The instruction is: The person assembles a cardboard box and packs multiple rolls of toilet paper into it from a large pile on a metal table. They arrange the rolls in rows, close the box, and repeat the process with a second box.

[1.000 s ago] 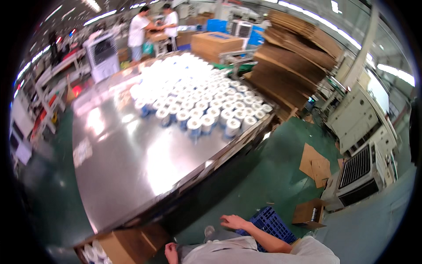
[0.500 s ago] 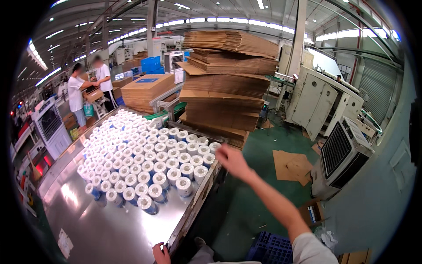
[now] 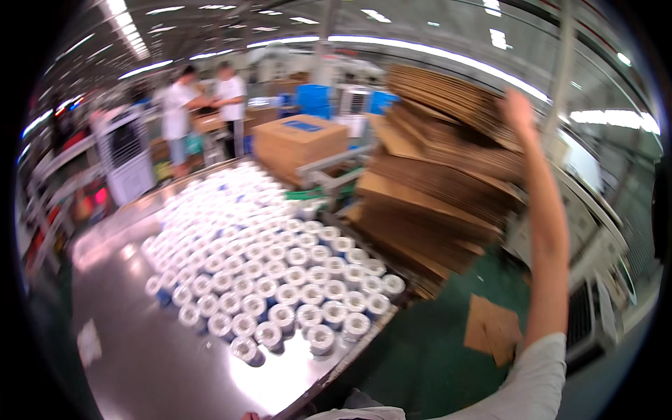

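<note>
My right arm is stretched up and forward, and my right hand (image 3: 516,112) is at the upper right edge of a tall stack of flat brown cardboard (image 3: 441,161). Motion blurs the fingers, so whether they touch or grip the top sheets cannot be made out. Only a small bit of my left hand (image 3: 250,416) shows at the lower edge, by the near rim of the metal table (image 3: 161,357); its fingers are hidden. Many white-topped rolls with blue sides (image 3: 283,315) stand upright in close rows on the table, nearest to neither hand's fingers.
Behind the table, two people in white shirts (image 3: 178,112) stand at a carton. A brown cardboard stack (image 3: 297,143) and blue bins (image 3: 313,101) are at the back. Cardboard pieces (image 3: 492,325) lie on the green floor, with an air cooler (image 3: 591,322) at right.
My right hand has risen from beside the rolls at the table's right corner to the top of the cardboard stack. My left hand has mostly left the picture. The view has turned right.
</note>
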### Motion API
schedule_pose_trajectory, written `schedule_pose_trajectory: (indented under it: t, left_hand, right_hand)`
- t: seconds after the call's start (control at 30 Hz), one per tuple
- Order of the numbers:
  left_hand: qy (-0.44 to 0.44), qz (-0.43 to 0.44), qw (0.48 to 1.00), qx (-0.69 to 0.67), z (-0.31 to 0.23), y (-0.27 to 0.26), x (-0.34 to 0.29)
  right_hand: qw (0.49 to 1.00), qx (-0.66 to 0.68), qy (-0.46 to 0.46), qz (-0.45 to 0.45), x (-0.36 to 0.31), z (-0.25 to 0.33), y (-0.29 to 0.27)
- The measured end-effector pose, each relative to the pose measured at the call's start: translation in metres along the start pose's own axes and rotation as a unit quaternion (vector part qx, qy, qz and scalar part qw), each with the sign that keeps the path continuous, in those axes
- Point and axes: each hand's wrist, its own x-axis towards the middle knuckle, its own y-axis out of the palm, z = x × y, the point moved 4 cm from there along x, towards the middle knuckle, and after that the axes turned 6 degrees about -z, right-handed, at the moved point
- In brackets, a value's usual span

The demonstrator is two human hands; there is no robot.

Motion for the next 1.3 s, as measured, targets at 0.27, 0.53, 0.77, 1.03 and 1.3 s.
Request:
schedule_pose_trajectory:
  t: [0.27,0.53,0.77,1.03,1.3]
  left_hand:
    - [-0.03,-0.191,0.948,-0.254,-0.056,0.056,0.031]
    - [0.173,-0.156,0.944,-0.235,-0.223,0.034,0.02]
    - [0.267,-0.104,0.915,-0.283,-0.328,-0.01,0.009]
    - [0.636,-0.347,0.68,-0.11,-0.446,-0.198,-0.052]
    - [0.401,-0.437,0.769,0.239,-0.309,-0.303,-0.043]
  right_hand:
    - [0.966,0.103,-0.161,-0.177,0.007,-0.016,-0.053]
    - [0.944,0.299,-0.101,-0.095,0.004,-0.136,0.012]
    - [0.965,0.136,-0.138,-0.179,-0.035,-0.103,-0.014]
    - [0.769,0.385,-0.445,-0.25,-0.207,0.223,-0.197]
    - [0.622,0.642,-0.446,-0.058,-0.357,0.475,-0.35]
